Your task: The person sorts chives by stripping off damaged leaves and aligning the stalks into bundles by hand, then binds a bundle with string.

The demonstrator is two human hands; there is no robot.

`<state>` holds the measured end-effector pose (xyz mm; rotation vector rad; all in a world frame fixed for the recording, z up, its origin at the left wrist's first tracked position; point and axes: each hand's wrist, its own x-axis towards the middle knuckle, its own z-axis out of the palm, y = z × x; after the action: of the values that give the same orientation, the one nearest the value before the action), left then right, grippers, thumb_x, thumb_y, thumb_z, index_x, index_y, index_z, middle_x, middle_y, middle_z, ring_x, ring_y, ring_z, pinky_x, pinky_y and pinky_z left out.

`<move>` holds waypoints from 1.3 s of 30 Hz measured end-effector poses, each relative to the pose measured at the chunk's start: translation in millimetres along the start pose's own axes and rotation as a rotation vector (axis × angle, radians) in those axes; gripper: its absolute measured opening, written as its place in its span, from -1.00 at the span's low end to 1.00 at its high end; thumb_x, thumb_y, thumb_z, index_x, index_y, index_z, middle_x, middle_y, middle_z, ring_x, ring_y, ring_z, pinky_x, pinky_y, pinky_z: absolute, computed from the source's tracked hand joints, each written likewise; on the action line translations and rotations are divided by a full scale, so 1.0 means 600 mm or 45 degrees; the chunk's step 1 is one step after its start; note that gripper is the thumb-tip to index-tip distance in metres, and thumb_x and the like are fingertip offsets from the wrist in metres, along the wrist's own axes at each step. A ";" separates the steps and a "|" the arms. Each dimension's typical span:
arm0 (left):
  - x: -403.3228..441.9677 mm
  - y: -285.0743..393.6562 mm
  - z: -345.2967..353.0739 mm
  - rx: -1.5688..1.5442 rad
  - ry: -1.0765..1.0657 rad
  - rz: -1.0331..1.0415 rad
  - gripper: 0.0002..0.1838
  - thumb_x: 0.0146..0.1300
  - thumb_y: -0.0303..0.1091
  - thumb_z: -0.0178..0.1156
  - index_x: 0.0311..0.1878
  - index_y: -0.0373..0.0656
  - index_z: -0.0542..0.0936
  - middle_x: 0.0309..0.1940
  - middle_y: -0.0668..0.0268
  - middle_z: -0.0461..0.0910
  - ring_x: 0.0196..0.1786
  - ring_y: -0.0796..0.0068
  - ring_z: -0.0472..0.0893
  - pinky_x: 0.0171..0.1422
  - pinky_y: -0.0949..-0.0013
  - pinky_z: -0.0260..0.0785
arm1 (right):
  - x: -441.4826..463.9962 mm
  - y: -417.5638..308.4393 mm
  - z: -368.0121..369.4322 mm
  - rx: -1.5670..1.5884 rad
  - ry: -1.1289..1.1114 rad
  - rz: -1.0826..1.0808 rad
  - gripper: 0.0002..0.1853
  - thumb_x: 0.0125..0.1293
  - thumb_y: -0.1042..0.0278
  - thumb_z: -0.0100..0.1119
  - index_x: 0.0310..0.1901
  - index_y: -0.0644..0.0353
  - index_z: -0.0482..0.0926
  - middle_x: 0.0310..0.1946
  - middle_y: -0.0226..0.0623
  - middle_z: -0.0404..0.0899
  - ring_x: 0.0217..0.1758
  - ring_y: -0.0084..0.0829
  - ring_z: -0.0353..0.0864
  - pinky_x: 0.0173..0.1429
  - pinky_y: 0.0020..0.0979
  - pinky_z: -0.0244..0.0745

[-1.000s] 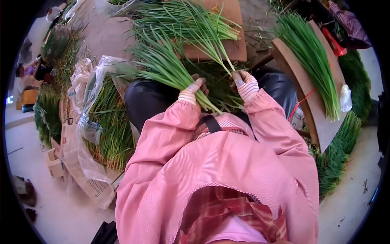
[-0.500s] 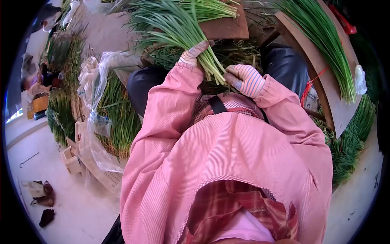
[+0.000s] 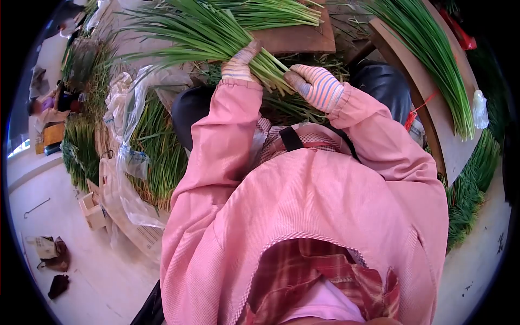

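My left hand, in a striped glove with dirty fingers, is closed around a bunch of garlic chives. The long green leaves fan out to the upper left, and the pale stem ends point down to the right. At those ends is my right hand, also in a striped glove, its thumb and fingers pinched together against the stems. Whether it grips one stem or several is hidden. Just beyond the bunch, more chives lie on a brown board.
To the right, a tied chive bundle rests on a curved wooden board with red ties hanging beside it. A plastic-lined basket of chives stands at left. Trimmings lie between my knees. Other people are at far left.
Both hands have shifted up and slightly left with the bunch. Its leaves now spread farther left and lie flatter. My right hand has moved up along the stem ends.
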<state>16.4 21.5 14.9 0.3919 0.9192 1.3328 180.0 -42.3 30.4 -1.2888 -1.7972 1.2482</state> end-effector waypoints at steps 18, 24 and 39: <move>0.074 0.010 0.090 0.788 -0.629 0.466 -0.64 0.01 -0.23 0.11 -0.09 -0.09 0.39 -0.16 0.29 0.40 -0.12 0.37 0.39 -0.04 0.29 0.24 | 0.132 -0.041 -0.114 0.132 0.084 -0.360 -0.09 -0.16 0.05 0.36 0.16 0.33 0.09 0.01 -0.09 0.32 0.06 -0.29 0.34 0.11 -0.39 0.27; 0.123 -0.062 0.139 0.627 -0.395 0.174 -0.63 -0.04 -0.37 0.15 -0.09 -0.11 0.39 -0.22 0.25 0.44 -0.20 0.32 0.43 -0.13 0.25 0.31 | 0.144 -0.131 -0.124 0.784 0.411 -0.560 -0.62 0.03 0.49 0.18 -0.07 0.22 0.37 -0.24 -0.35 0.49 -0.21 -0.51 0.44 -0.14 -0.50 0.38; 0.085 0.007 0.178 0.015 -0.543 -0.178 -0.60 -0.11 -0.60 0.22 -0.12 -0.17 0.41 -0.35 0.18 0.50 -0.36 0.23 0.51 -0.29 0.20 0.46 | 0.197 -0.088 -0.232 0.036 0.668 -0.111 -0.68 0.11 0.26 0.06 -0.18 0.33 0.46 -0.36 -0.31 0.52 -0.29 -0.52 0.41 -0.15 -0.50 0.33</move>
<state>92.6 97.0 65.0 0.5842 0.5856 1.0607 237.3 111.7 125.9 -1.3516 -1.4334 0.7870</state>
